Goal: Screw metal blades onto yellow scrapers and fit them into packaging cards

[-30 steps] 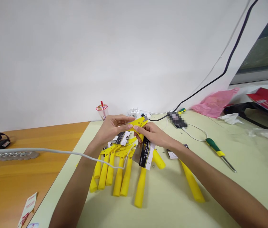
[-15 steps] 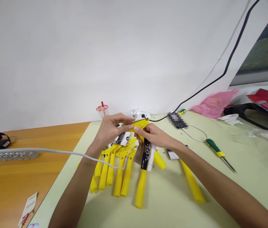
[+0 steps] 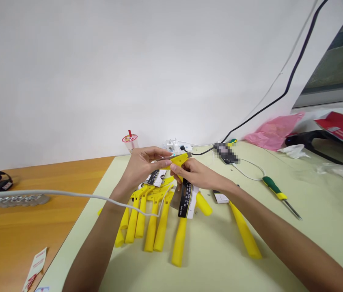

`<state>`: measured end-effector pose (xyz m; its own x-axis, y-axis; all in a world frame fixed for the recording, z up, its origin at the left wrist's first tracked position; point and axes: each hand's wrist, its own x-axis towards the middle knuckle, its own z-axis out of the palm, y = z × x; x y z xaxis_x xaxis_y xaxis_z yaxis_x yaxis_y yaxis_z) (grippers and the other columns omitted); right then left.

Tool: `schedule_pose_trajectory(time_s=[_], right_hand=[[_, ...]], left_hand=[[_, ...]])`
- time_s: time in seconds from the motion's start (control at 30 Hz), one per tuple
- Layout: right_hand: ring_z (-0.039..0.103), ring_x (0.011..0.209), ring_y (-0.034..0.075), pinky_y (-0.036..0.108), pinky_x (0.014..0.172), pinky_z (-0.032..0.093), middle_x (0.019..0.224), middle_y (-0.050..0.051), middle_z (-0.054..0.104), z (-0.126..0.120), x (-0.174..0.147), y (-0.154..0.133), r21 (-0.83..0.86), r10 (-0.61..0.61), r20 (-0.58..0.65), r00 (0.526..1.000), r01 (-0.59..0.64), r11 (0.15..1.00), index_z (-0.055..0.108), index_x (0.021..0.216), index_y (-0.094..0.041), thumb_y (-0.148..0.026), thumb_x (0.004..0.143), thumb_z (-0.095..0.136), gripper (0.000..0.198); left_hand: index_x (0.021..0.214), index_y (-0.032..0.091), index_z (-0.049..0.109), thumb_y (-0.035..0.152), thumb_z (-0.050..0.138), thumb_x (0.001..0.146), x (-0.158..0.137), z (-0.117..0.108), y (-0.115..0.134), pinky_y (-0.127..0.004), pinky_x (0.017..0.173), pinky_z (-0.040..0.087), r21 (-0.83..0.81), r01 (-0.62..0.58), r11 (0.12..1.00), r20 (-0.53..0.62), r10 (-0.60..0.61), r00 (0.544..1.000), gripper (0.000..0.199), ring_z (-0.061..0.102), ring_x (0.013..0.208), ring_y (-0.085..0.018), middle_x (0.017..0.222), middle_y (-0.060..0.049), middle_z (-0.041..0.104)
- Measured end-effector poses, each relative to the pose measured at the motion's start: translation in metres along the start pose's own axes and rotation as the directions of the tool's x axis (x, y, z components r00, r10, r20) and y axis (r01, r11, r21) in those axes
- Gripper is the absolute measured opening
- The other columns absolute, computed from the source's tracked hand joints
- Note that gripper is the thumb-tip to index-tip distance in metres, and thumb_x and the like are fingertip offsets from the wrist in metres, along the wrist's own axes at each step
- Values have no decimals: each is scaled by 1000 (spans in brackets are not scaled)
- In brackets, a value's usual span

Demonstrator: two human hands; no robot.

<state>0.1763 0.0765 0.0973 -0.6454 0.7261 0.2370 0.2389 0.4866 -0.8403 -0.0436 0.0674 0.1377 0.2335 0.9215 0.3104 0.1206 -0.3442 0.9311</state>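
Note:
Both hands are on a yellow scraper (image 3: 177, 161) above the pale green table. My left hand (image 3: 143, 162) is closed, pinching the left end of its head with thumb and fingers. My right hand (image 3: 194, 172) grips the head from the other side, thumb on the yellow plastic. A thin grey metal blade (image 3: 188, 155) shows along the head's top edge. Below my right hand hangs a black and white printed card (image 3: 187, 199), with a yellow handle (image 3: 179, 243) beneath it. Several yellow scrapers (image 3: 151, 227) lie under and left of my hands.
Another yellow handle (image 3: 246, 231) lies under my right forearm. A green and yellow screwdriver (image 3: 273, 187), a phone (image 3: 226, 153) on a cable and a pink bag (image 3: 276, 132) are to the right. A cup (image 3: 130, 141) stands at the wall. A white cable (image 3: 98, 196) crosses my left forearm.
The blade's grey end shows more at the right of the scraper head, and the head has tilted slightly. Both hands keep their hold, almost in place.

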Motion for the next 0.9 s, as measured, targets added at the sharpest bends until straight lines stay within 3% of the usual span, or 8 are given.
schedule_pose_trajectory(time_s=[0.37, 0.9], right_hand=[[61, 73, 17, 30, 72, 51, 75, 2, 63, -3, -3, -11, 128, -12, -8, 1000, 13, 992, 60, 79, -20, -72, 108, 48, 60], [64, 66, 16, 30, 68, 52, 71, 1, 63, 0, -4, -11, 164, -30, 1, 1000, 30, 986, 59, 74, -20, -77, 106, 46, 67]], left_hand=[[92, 22, 90, 49, 101, 70, 0, 2, 1, -42, 94, 64, 10, -27, 1000, -103, 28, 994, 36, 79, 98, -28, 99, -10, 85], [90, 21, 89, 46, 94, 79, -5, -7, 6, -36, 86, 60, 93, -59, 994, 17, 58, 998, 28, 76, 96, -27, 97, -10, 83]])
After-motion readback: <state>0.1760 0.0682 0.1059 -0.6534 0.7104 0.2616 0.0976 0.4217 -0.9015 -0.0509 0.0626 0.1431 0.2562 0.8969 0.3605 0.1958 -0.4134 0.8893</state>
